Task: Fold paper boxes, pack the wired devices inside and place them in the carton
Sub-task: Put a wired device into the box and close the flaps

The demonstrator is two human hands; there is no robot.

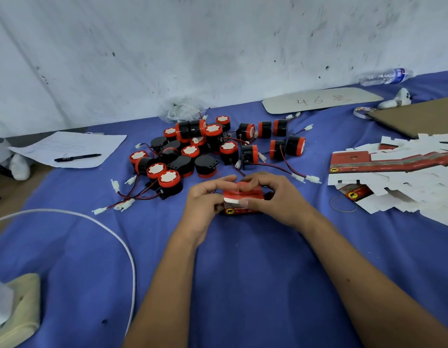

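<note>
Both hands hold one small red box (pixel 243 197) just above the blue counter (pixel 243 272): the left hand (pixel 205 197) curls its grip round the box's left end, and the right hand (pixel 273 194) curls round the right end, thumb on a white flap. Just beyond the hands lies a heap of black-and-red wired devices (pixel 208 151). To the right of the right hand lie flat unfolded boxes (pixel 393 177).
</note>
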